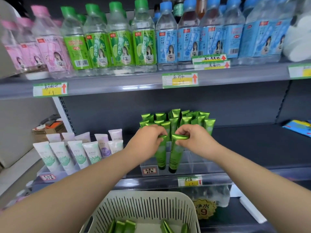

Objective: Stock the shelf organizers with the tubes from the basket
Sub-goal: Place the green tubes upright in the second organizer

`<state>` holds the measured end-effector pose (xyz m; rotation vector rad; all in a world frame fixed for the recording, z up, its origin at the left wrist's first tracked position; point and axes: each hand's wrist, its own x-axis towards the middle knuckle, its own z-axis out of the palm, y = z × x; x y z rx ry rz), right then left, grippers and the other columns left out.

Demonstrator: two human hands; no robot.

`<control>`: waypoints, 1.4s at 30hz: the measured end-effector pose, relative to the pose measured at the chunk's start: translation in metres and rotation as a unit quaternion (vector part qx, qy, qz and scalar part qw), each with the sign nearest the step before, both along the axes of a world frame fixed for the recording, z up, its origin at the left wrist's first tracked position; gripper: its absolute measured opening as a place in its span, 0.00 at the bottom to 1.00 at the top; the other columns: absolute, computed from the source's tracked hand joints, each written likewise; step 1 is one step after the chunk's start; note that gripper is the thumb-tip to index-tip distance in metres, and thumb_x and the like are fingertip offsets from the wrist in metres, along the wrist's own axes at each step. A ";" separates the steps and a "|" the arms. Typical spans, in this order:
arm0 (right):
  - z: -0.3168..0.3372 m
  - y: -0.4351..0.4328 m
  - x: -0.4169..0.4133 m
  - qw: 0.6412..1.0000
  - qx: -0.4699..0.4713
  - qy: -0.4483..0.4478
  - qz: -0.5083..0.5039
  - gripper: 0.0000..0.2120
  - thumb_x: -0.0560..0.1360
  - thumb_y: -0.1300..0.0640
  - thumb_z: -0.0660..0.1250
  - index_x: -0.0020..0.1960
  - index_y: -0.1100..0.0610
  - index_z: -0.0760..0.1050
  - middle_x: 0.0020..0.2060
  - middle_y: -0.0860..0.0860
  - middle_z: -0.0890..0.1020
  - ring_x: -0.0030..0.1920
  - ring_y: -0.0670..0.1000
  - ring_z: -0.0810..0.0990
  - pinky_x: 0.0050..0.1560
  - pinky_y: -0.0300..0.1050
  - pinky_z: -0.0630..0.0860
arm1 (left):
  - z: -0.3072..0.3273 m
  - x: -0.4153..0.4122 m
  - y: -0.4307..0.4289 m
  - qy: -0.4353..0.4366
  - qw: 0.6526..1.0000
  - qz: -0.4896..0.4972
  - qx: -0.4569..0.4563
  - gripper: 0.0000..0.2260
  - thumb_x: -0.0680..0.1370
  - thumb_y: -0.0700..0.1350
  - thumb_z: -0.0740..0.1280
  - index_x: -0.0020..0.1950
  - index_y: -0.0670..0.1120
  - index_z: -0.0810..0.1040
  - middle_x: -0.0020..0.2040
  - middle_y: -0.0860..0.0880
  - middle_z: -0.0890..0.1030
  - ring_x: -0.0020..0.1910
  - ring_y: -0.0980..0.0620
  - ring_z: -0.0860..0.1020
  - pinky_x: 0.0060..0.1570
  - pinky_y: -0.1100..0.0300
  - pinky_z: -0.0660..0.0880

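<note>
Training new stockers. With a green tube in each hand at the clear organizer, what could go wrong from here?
The left hand and right hand pinch only the crimped ends, so the left tube or right tube may swing or slip. Knuckles sit near the standing tubes, which could topple.

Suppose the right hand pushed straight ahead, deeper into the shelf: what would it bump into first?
Probably the packed rows of upright green tubes just behind the right hand, which pinches a green tube in the clear organizer. Depth is uncertain.
</note>
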<state>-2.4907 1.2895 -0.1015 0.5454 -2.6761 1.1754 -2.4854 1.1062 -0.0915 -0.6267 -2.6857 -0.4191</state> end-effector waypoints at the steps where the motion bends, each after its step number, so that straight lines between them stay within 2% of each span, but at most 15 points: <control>1: 0.004 0.001 -0.004 1.000 0.000 0.004 0.001 0.08 0.71 0.61 0.72 0.44 0.50 0.75 0.38 0.42 0.77 0.41 0.43 0.74 0.44 0.35 0.68 | 0.001 -0.004 0.001 0.002 1.000 -0.002 -0.001 0.11 0.78 0.42 0.65 0.59 0.49 0.78 0.56 0.51 0.79 0.54 0.50 0.77 0.53 0.61 0.69; 8: 0.014 -0.001 -0.033 0.999 0.009 0.032 -0.005 0.07 0.71 0.61 0.72 0.44 0.51 0.76 0.39 0.45 0.78 0.39 0.43 0.75 0.39 0.33 0.69 | 0.009 -0.034 0.006 0.016 1.000 -0.012 -0.012 0.10 0.78 0.42 0.64 0.58 0.48 0.78 0.54 0.49 0.79 0.52 0.49 0.77 0.51 0.58 0.71; 13: 0.011 -0.001 -0.053 0.999 -0.001 0.043 -0.006 0.08 0.71 0.62 0.71 0.43 0.51 0.76 0.36 0.41 0.77 0.36 0.38 0.74 0.36 0.25 0.68 | 0.010 -0.058 0.005 0.019 1.000 -0.006 -0.002 0.10 0.77 0.40 0.65 0.57 0.48 0.79 0.54 0.49 0.80 0.52 0.49 0.77 0.50 0.59 0.70; 17: 0.004 0.000 -0.067 0.999 -0.010 0.050 -0.012 0.09 0.71 0.62 0.71 0.43 0.49 0.75 0.37 0.40 0.77 0.39 0.37 0.74 0.38 0.25 0.66 | 0.010 -0.076 0.004 0.022 1.000 0.002 0.013 0.09 0.77 0.41 0.65 0.56 0.48 0.79 0.54 0.49 0.80 0.53 0.48 0.78 0.53 0.56 0.72; 20: -0.001 0.000 -0.076 0.998 -0.011 0.059 -0.018 0.10 0.71 0.62 0.71 0.43 0.49 0.75 0.38 0.39 0.77 0.41 0.35 0.73 0.39 0.22 0.65 | 0.008 -0.086 0.005 0.022 0.999 0.004 0.030 0.09 0.77 0.41 0.66 0.56 0.47 0.79 0.55 0.48 0.80 0.53 0.48 0.78 0.54 0.54 0.73; 25: -0.010 -0.005 -0.090 0.998 -0.018 0.058 -0.011 0.11 0.70 0.63 0.71 0.43 0.49 0.75 0.38 0.39 0.76 0.42 0.36 0.73 0.41 0.19 0.64 | -0.005 -0.100 0.009 0.013 0.999 0.001 0.036 0.10 0.76 0.40 0.66 0.57 0.46 0.80 0.55 0.48 0.80 0.53 0.47 0.78 0.52 0.57 0.73; 29: -0.019 -0.011 -0.097 0.999 -0.023 0.046 0.001 0.11 0.70 0.65 0.71 0.42 0.49 0.75 0.37 0.39 0.77 0.40 0.38 0.74 0.41 0.24 0.66 | -0.016 -0.109 0.011 0.006 1.000 -0.006 0.021 0.11 0.76 0.40 0.66 0.57 0.46 0.79 0.54 0.47 0.80 0.53 0.47 0.77 0.51 0.58 0.71; 33: -0.032 -0.014 -0.103 0.999 -0.023 0.026 0.001 0.11 0.70 0.65 0.70 0.44 0.50 0.75 0.38 0.41 0.78 0.44 0.44 0.76 0.47 0.35 0.70 | -0.023 -0.115 0.010 -0.002 1.000 -0.010 0.015 0.11 0.76 0.40 0.66 0.58 0.46 0.79 0.55 0.47 0.81 0.53 0.46 0.78 0.52 0.57 0.73; 37: -0.042 -0.016 -0.109 1.000 -0.026 0.010 0.013 0.11 0.71 0.65 0.70 0.45 0.50 0.75 0.42 0.44 0.78 0.47 0.45 0.76 0.51 0.36 0.69 | -0.030 -0.119 0.009 -0.007 1.000 -0.023 0.007 0.11 0.76 0.38 0.65 0.57 0.46 0.80 0.54 0.46 0.81 0.53 0.45 0.78 0.52 0.55 0.73; 42: -0.049 -0.020 -0.115 1.000 -0.022 0.004 0.019 0.09 0.71 0.65 0.70 0.49 0.55 0.77 0.42 0.44 0.77 0.46 0.43 0.73 0.49 0.35 0.66 | -0.037 -0.126 0.006 -0.003 1.000 -0.027 -0.003 0.11 0.76 0.36 0.63 0.54 0.46 0.81 0.52 0.47 0.81 0.50 0.46 0.78 0.47 0.58 0.72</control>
